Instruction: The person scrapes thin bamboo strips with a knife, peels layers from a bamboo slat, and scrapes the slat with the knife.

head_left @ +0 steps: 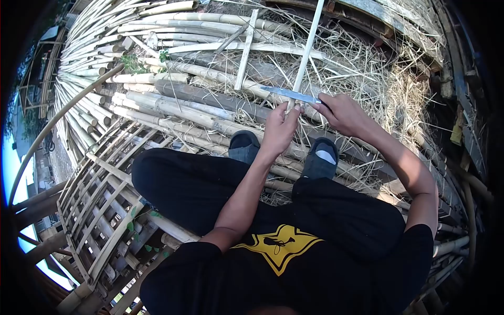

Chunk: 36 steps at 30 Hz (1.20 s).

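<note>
My right hand point(341, 113) is closed round the dark handle of a knife point(289, 94), whose blade points left. The blade lies across a long, pale bamboo strip point(307, 52) that runs up and away from me. Near the strip's lower end, my left hand point(281, 126) pinches it between thumb and fingers, just below the blade. Whether the edge bites into the strip cannot be made out. The knife handle is mostly hidden by my right fingers.
Bamboo poles point(157, 113) lie under my feet and stack up at the far left. Shavings point(362, 68) litter the ground ahead and to the right. A woven bamboo lattice point(100, 194) stands at my left, beside a bent pole point(58, 115). A short flat slat point(247, 50) rests ahead.
</note>
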{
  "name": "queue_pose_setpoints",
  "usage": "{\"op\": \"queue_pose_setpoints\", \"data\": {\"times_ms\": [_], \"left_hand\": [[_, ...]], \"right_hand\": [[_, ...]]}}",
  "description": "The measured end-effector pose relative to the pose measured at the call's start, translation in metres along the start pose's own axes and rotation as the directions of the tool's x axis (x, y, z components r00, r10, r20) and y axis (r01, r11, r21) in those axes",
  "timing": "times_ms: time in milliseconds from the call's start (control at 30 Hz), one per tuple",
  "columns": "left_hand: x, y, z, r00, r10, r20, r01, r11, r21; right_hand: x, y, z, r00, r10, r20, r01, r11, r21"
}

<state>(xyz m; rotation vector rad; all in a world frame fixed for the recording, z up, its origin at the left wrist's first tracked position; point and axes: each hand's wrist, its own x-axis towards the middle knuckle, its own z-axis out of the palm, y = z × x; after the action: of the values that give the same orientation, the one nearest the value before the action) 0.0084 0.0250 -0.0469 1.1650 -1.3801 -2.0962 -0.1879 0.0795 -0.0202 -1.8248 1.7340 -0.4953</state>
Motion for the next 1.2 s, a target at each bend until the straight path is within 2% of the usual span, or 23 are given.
{"op": "queue_pose_setpoints", "data": {"times_ms": [67,100,167,267,400,467,500,567,600,667,700,733,800,867,900,933,967,1000,1033,1133,1200], "left_hand": [[0.002,-0.002,0.003,0.982,0.146,-0.118,-0.117,0.967,0.225],[0.003,-0.004,0.003,0.982,0.145,-0.119,-0.116,0.968,0.224],[0.005,-0.008,0.001,0.960,0.218,-0.178,-0.111,0.875,0.472],[-0.002,0.005,0.007,0.936,0.302,-0.182,-0.159,0.822,0.546],[-0.005,0.009,0.007,0.926,0.341,-0.159,-0.210,0.820,0.533],[-0.002,0.003,0.007,0.891,0.430,-0.143,-0.291,0.785,0.547],[-0.002,0.005,0.007,0.891,0.432,-0.140,-0.294,0.784,0.547],[-0.005,0.007,0.006,0.918,0.378,-0.124,-0.253,0.795,0.552],[-0.009,0.005,0.008,0.919,0.376,-0.121,-0.253,0.797,0.549],[-0.016,0.002,0.009,0.931,0.355,-0.090,-0.255,0.803,0.539],[-0.012,0.006,0.006,0.926,0.366,-0.091,-0.261,0.796,0.546],[-0.009,0.011,0.002,0.946,0.315,-0.077,-0.240,0.840,0.487],[-0.010,0.015,0.004,0.982,0.187,-0.034,-0.165,0.926,0.341],[-0.008,0.018,0.009,0.993,0.121,-0.003,-0.115,0.951,0.288],[-0.007,0.017,0.010,0.991,0.128,-0.031,-0.116,0.961,0.252],[-0.007,0.017,0.012,0.989,0.133,-0.063,-0.117,0.969,0.216],[-0.008,0.019,0.013,0.996,0.092,-0.012,-0.090,0.987,0.133],[-0.006,0.018,0.012,0.995,0.096,-0.012,-0.094,0.987,0.133],[-0.004,0.012,0.011,0.990,0.139,-0.026,-0.134,0.981,0.141],[-0.001,0.000,0.008,0.974,0.213,-0.082,-0.203,0.972,0.115],[-0.003,-0.003,0.009,0.964,0.240,-0.114,-0.233,0.970,0.072]], "right_hand": [[0.001,-0.002,-0.002,1.000,0.030,0.011,-0.030,0.999,0.020],[0.001,-0.003,-0.001,0.999,0.030,0.012,-0.030,0.999,0.020],[0.001,-0.003,-0.002,0.998,0.037,0.048,-0.036,0.999,-0.024],[-0.001,-0.003,0.007,0.999,0.010,0.040,-0.008,0.998,-0.069],[0.002,0.006,0.011,1.000,-0.027,-0.001,0.026,0.993,-0.116],[0.006,0.014,0.011,0.998,-0.061,-0.008,0.059,0.988,-0.142],[0.008,0.018,0.009,0.998,-0.060,-0.011,0.058,0.988,-0.143],[0.013,0.029,0.001,1.000,-0.010,0.028,0.017,0.964,-0.266],[0.019,0.050,-0.002,0.978,0.181,-0.101,-0.189,0.979,-0.079],[0.024,0.112,-0.045,0.876,0.374,-0.305,-0.407,0.912,-0.052],[0.018,0.131,-0.069,0.849,0.361,-0.386,-0.416,0.907,-0.066],[0.012,0.119,-0.089,0.812,0.390,-0.434,-0.433,0.902,0.001],[0.004,0.102,-0.098,0.771,0.326,-0.547,-0.313,0.942,0.121],[0.003,0.090,-0.084,0.794,0.314,-0.521,-0.271,0.949,0.159],[0.003,0.090,-0.072,0.850,0.304,-0.431,-0.260,0.952,0.161],[0.003,0.074,-0.060,0.904,0.186,-0.384,-0.145,0.980,0.135],[0.004,0.057,-0.055,0.964,0.163,-0.208,-0.152,0.986,0.068],[0.004,0.039,-0.047,0.982,0.176,-0.069,-0.177,0.984,-0.008],[0.003,0.027,-0.037,0.994,0.089,-0.065,-0.087,0.996,0.023],[0.004,0.021,-0.010,0.997,0.065,-0.050,-0.061,0.996,0.070],[0.003,0.020,-0.013,0.997,0.055,-0.058,-0.057,0.998,-0.035]]}}
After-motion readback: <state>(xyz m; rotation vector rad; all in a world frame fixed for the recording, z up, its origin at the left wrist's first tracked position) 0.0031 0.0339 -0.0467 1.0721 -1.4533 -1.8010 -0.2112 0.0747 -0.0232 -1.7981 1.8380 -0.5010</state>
